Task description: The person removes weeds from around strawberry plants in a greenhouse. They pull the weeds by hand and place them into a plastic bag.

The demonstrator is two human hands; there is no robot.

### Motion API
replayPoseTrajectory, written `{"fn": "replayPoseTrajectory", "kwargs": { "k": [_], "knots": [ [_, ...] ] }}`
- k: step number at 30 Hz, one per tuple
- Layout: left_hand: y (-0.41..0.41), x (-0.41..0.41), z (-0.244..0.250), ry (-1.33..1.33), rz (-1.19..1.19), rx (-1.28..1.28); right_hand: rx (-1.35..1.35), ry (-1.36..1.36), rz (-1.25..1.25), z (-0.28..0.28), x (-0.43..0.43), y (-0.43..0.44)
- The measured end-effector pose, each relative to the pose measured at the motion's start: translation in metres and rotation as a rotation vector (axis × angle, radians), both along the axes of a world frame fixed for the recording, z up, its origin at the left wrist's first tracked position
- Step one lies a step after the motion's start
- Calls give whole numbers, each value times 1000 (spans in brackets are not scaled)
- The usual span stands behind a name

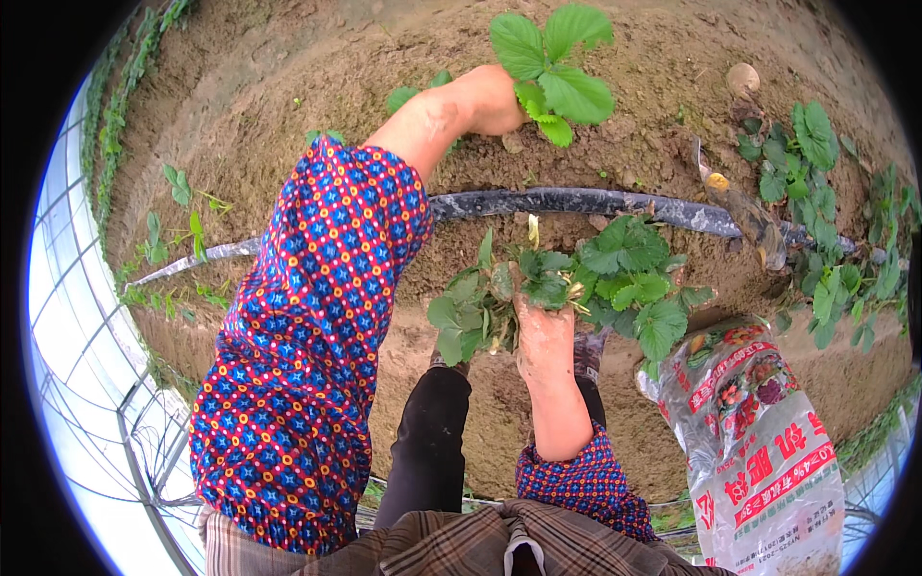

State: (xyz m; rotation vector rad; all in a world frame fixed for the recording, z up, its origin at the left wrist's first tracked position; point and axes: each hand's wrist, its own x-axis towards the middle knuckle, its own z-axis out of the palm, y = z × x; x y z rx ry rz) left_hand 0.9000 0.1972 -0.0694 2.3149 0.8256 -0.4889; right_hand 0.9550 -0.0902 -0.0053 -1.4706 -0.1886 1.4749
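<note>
My left hand (497, 101) reaches to the soil of the raised bed, beside a strawberry plant (576, 90) with broad green leaves. The leaves cover its fingertips, so whether it grips the stem cannot be told. Closer to my body, my right hand (547, 338) is closed around a bunch of strawberry seedlings (468, 309), whose pale stem ends stick out among the leaves. Larger strawberry leaves (630, 263) spread just right of that hand; whether they belong to the bunch is unclear.
A black drip hose (562, 201) runs across the bed. Over it, at right, lies a muddy-handled hand tool (753, 219) with a metal blade. More strawberry plants (814, 194) stand beyond. A printed plastic sack (749, 432) lies at lower right; small plants (180, 187) grow at left.
</note>
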Motion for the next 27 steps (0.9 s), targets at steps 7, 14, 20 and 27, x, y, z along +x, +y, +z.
{"fn": "replayPoseTrajectory", "kwargs": {
  "k": [7,14,20,27],
  "knots": [
    [6,17,15,13,-210,-27,-10,368,-342,-17,-1,-12],
    [7,15,12,85,-276,86,175,534,-421,-5,4,-3],
    [14,17,60,205,88,-343,-76,524,-544,-2,10,6],
    [13,-8,23,-60,-113,68,87,431,-422,3,18,11]
  ]
}}
